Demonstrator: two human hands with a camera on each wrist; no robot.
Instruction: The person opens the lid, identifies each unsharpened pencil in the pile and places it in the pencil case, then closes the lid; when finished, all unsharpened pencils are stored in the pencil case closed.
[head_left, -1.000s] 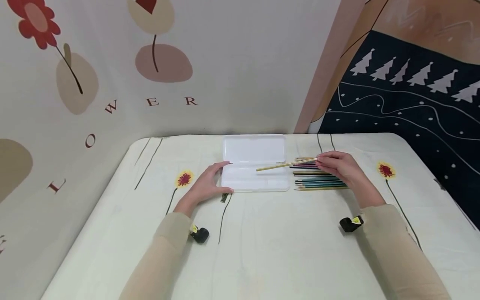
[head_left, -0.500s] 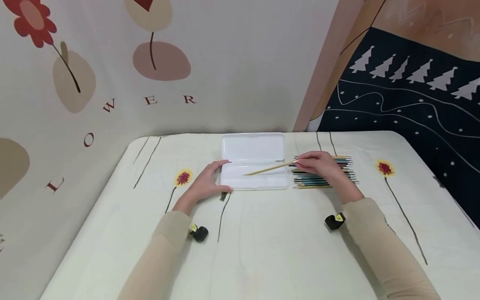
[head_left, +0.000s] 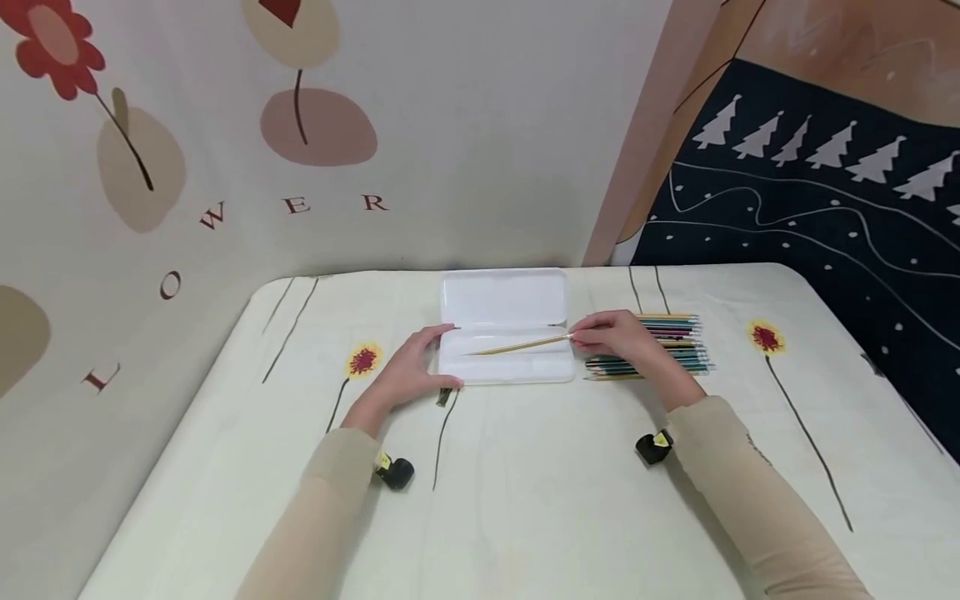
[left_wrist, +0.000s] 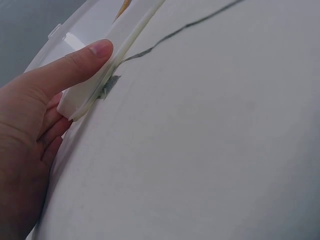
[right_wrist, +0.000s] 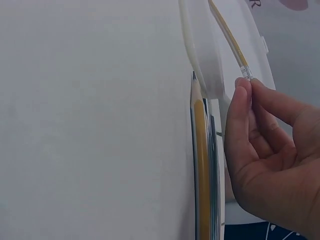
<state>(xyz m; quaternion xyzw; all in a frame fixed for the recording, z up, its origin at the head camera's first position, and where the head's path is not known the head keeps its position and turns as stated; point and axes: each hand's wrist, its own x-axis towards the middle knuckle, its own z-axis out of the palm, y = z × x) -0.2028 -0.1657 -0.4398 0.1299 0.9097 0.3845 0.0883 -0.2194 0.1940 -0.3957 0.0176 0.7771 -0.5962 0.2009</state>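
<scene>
- The yellow pencil [head_left: 517, 345] now lies slanted over the lower tray of the open white pencil case [head_left: 504, 310], where a second ago it was held higher, with only its tip reaching past the case's right edge; half a second ago it was already partly over the tray.
- The right hand [head_left: 617, 336] has travelled leftward from above the row of pencils [head_left: 663, 343] to the case's right edge, which suggests the pencil is close to being laid inside rather than merely carried.
- The right hand pinches the pencil's metal-capped end between thumb and fingertips [right_wrist: 243, 90], as the right wrist view shows; the point aims left into the case.
- The left hand [head_left: 408, 369] has not shifted: it grips the case's left end, thumb [left_wrist: 75, 62] lying along the near rim, fingers tucked beneath.
- The pencil thus sits between the two hands, touching only the right one; whether its tip rests on the tray floor cannot be told.
- The remaining pencils lie side by side on the cloth-covered table [head_left: 525, 483], just right of the case and partly behind the right hand.
</scene>
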